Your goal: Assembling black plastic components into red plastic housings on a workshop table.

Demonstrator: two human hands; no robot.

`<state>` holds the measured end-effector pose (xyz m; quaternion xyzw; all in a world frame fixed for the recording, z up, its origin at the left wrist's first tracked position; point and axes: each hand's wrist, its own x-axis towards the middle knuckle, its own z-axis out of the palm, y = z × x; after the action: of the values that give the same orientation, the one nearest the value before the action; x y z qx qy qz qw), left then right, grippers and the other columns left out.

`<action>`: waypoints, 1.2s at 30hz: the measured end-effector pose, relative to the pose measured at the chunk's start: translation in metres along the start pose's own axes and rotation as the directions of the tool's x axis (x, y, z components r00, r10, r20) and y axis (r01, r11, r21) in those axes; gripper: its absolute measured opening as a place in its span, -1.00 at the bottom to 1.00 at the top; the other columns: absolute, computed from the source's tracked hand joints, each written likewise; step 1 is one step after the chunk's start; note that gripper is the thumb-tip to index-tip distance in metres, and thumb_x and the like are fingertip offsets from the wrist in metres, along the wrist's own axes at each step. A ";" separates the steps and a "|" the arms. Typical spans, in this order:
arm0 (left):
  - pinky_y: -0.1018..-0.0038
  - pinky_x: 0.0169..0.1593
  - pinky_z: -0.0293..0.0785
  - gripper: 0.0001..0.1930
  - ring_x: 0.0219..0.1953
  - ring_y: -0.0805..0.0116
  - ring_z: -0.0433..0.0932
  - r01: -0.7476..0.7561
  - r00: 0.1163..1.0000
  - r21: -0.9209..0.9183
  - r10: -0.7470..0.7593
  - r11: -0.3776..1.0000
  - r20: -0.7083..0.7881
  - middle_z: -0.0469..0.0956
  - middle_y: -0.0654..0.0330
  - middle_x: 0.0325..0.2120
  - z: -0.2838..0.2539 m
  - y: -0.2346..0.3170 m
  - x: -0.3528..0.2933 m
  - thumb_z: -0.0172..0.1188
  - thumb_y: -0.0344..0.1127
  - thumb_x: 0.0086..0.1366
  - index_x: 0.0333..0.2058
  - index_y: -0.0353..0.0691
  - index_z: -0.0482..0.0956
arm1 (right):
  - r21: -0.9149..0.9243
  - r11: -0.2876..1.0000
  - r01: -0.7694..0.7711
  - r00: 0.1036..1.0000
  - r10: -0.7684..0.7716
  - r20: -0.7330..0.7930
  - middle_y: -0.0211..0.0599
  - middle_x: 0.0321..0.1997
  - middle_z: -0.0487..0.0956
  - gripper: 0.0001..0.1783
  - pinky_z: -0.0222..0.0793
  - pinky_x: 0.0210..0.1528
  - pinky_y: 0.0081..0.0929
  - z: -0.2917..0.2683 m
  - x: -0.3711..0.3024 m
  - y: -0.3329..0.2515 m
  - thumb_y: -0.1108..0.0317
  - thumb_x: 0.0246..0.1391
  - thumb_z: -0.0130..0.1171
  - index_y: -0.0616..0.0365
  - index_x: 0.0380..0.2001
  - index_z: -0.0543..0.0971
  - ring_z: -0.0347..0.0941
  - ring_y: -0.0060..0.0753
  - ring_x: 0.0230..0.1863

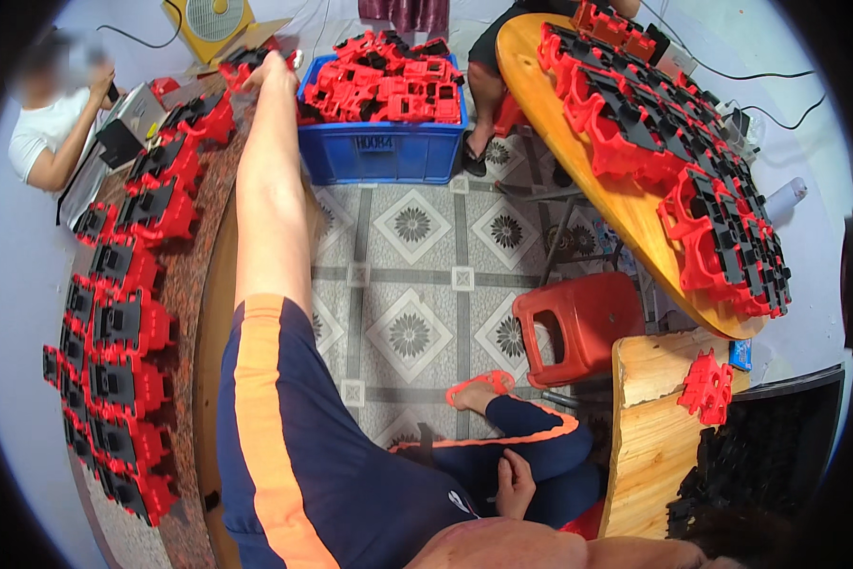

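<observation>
My left arm reaches far forward along the dark speckled ledge (pixel 222 194). At its end my left hand (pixel 274 72) is closed on a red and black plastic part (pixel 241 59), beside the blue crate's left corner; the hand covers some of the part. Behind it along the ledge stand several similar red and black parts (pixel 128 322) in uneven rows. My right hand (pixel 515 482) hangs low beside my thigh, fingers loosely apart and nothing visible in them. The blue crate (pixel 379 156), heaped with red and black parts (pixel 384 85), stands on the tiled floor.
An oval wooden table (pixel 626 232) on the right carries many red and black parts. Near it are a red stool (pixel 588 327) and a wooden board (pixel 645 436) with a red part (pixel 706 387), beside a tray of black pieces (pixel 749 469). Other people sit far left and beyond the crate.
</observation>
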<state>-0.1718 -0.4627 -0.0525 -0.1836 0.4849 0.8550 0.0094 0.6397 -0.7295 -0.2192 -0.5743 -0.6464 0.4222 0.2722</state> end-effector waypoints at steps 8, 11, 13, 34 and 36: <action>0.13 0.21 0.38 -0.26 0.17 0.00 0.40 0.161 0.962 0.261 -0.092 0.952 -0.258 0.26 -0.16 0.25 -0.004 0.025 -0.024 0.19 -0.07 0.18 0.24 -0.33 0.17 | -0.064 0.998 -0.012 1.000 0.013 0.014 -0.07 -0.05 0.59 -0.75 0.49 -0.09 -0.43 -0.003 0.002 0.005 0.42 0.19 0.17 0.32 -0.10 0.59 0.57 -0.22 -0.08; 0.12 0.16 0.42 -0.23 0.13 -0.08 0.43 0.118 0.976 0.187 -0.079 0.975 -0.205 0.31 -0.23 0.20 -0.016 0.023 -0.037 0.30 -0.06 0.09 0.14 -0.49 0.27 | -0.100 0.995 -0.005 1.000 0.006 0.014 -0.07 -0.04 0.59 -0.76 0.49 -0.08 -0.44 0.000 0.000 -0.003 0.45 0.18 0.17 0.33 -0.10 0.59 0.57 -0.23 -0.10; 0.11 0.18 0.40 -0.20 0.14 -0.10 0.43 0.059 0.950 0.255 0.024 0.965 -0.312 0.29 -0.27 0.20 -0.022 0.019 -0.036 0.29 -0.10 0.09 0.18 -0.47 0.20 | -0.090 0.996 -0.001 0.999 0.004 0.033 -0.07 -0.04 0.59 -0.76 0.49 -0.08 -0.44 -0.004 -0.001 -0.006 0.46 0.17 0.17 0.33 -0.11 0.59 0.58 -0.22 -0.10; 0.42 0.02 0.47 -0.68 0.01 0.30 0.48 -0.168 -0.554 -0.032 -0.068 0.985 0.830 0.49 0.11 -0.08 -0.354 -0.230 -0.753 0.19 -0.45 0.25 -0.01 -0.29 0.51 | -0.099 0.993 0.067 0.394 -0.118 -0.912 -0.09 -0.16 0.60 -0.80 0.45 -0.10 -0.44 -0.252 0.064 0.050 0.51 0.12 0.15 0.34 -0.18 0.59 0.58 -0.22 -0.19; 0.41 0.01 0.47 -0.65 0.03 0.28 0.47 -0.189 -0.518 -0.045 -0.061 0.981 0.853 0.48 0.10 -0.05 -0.344 -0.243 -0.793 0.21 -0.43 0.25 0.02 -0.28 0.49 | -0.247 0.968 0.052 0.383 -0.247 -0.890 -0.19 -0.29 0.61 -0.77 0.43 -0.18 -0.51 -0.283 0.112 0.071 0.40 0.16 0.18 0.36 -0.19 0.59 0.56 -0.42 -0.26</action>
<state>0.7195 -0.4922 -0.1567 0.6863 0.3010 0.5404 0.3827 0.8918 -0.5556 -0.1551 -0.6720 -0.4749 -0.0479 0.5663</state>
